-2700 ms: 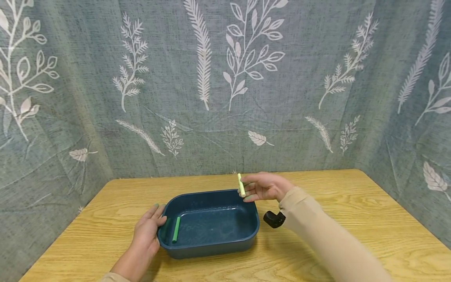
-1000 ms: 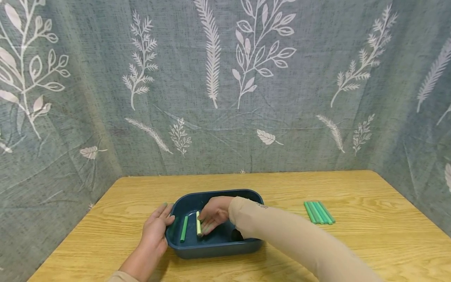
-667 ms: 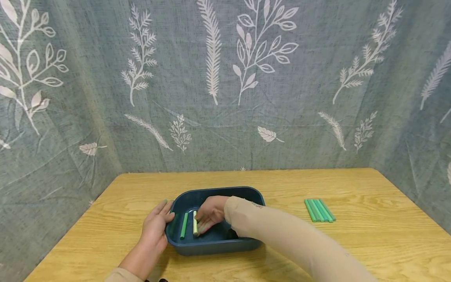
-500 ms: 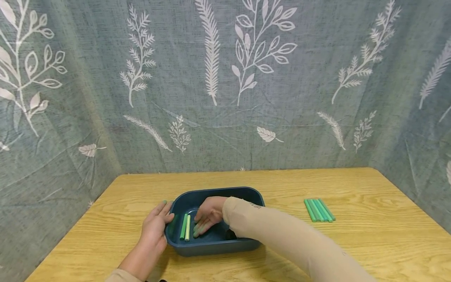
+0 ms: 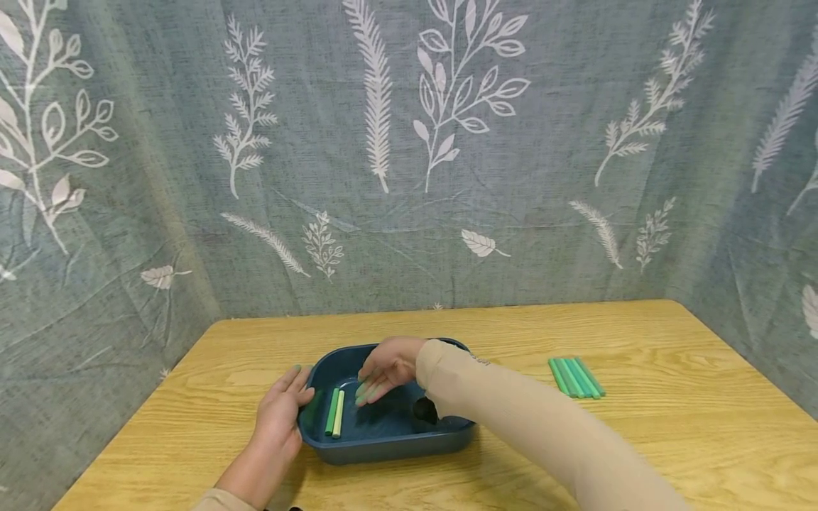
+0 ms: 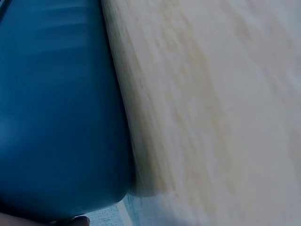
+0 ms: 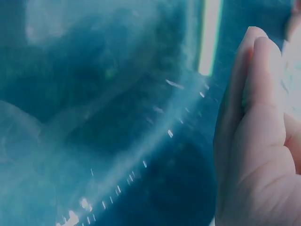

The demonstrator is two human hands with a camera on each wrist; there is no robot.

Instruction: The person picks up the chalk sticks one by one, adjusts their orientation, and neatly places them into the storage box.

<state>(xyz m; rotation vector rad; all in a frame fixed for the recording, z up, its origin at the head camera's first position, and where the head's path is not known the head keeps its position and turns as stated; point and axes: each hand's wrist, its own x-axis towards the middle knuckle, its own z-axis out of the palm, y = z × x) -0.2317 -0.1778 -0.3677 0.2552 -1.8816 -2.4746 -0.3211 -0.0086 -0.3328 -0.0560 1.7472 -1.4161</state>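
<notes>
A dark blue plastic tub sits on the wooden table. Inside, near its left end, a green chalk stick and a pale yellow-green chalk stick lie side by side, close together. My left hand rests against the tub's left wall, fingers straight, thumb at the rim. Over the tub's middle is my right hand, holding nothing, its fingers extended and faintly green at the tips. In the right wrist view those fingers stand apart from the pale chalk stick. The left wrist view shows mostly the tub's outer wall.
Several green chalk sticks lie in a row on the table, right of the tub. A patterned cloth hangs behind the table and at both sides. A black wrist device shows under my right wrist.
My right hand brought the pale chalk stick into the tub, let it go beside the green one, then drew back up and slightly right. My left hand stayed at the tub's left end.
</notes>
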